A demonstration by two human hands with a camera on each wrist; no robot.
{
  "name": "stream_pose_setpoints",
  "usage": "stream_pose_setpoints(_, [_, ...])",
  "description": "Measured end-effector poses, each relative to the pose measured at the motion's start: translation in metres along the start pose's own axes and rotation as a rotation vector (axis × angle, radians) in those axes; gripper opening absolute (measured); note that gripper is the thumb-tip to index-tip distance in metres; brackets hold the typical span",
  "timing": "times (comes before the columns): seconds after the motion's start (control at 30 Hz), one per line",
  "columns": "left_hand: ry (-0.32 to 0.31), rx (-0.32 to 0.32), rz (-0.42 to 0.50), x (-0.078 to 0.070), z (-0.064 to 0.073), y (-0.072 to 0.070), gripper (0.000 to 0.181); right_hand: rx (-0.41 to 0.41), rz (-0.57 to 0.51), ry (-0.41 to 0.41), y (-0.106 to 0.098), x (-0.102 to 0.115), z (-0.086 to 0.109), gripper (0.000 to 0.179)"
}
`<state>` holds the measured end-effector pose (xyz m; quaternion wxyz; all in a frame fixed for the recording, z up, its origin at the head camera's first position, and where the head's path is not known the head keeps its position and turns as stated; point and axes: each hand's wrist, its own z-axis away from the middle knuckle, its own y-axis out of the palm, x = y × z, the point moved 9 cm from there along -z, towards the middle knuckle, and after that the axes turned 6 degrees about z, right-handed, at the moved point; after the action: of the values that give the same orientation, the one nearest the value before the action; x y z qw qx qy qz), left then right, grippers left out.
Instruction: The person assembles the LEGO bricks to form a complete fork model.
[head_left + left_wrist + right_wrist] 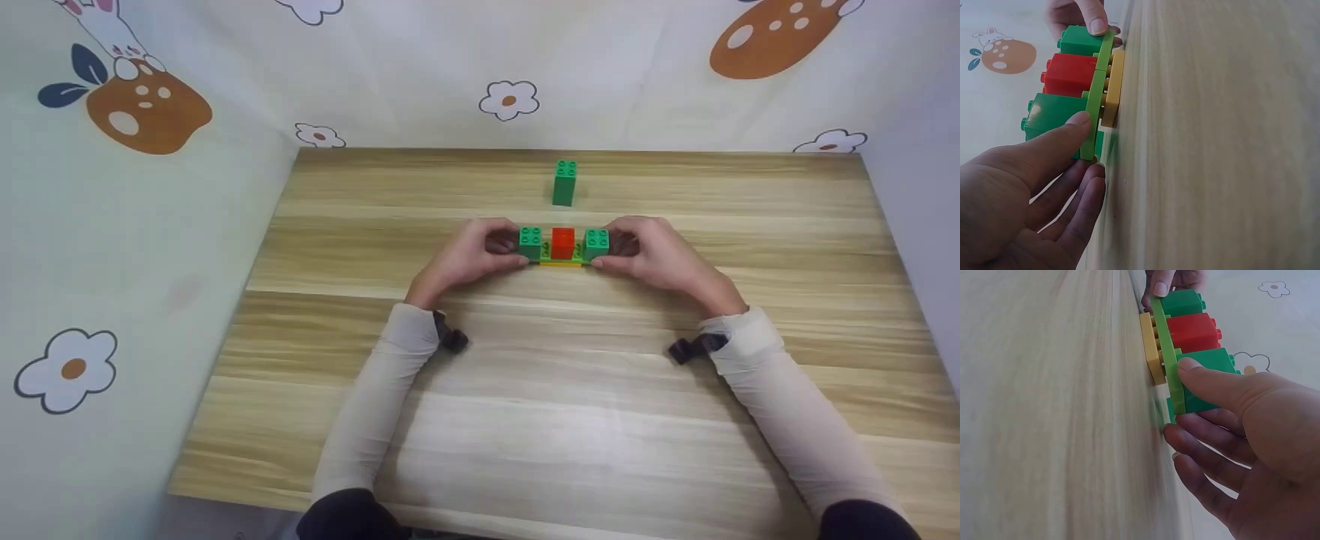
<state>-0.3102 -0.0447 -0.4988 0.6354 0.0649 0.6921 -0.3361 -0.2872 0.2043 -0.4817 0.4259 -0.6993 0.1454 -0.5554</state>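
Two pinch grips, my remote left hand (469, 256) and right hand (661, 253), on one toy-brick assembly (563, 244), long axis left-to-right, studs (535, 232) upward.

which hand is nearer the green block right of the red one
Right: the right hand grips the end with that green block; the left hand the opposite end, beyond the red block.

The left sleeve (364, 412) is pale beige and close-fitting, lightly creased along its length; the right sleeve (802, 420) matches it, with a looser, bunched cuff (754, 336). Beyond each, black fabric (349, 516) begins (whether a separate layer is hard to tell). A small black left wrist device (452, 339) with a blocky end is worn, paired by a similar right wrist device (694, 349). The fingers (1085, 205) are bare, their visible nails short.
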Motion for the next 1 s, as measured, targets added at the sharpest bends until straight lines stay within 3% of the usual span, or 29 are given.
stream_pose_setpoints(0.5, [-0.003, -0.008, -0.028, -0.0009, 0.0007, 0.0007, 0.038, -0.001, -0.005, -0.003, 0.0011, 0.0008, 0.0012, 0.026])
stream_pose_setpoints(1.0, [-0.033, 0.011, 0.008, 0.0014, 0.0, 0.0024, 0.04, 0.005, -0.028, 0.012, 0.0025, -0.0005, 0.0019, 0.021])
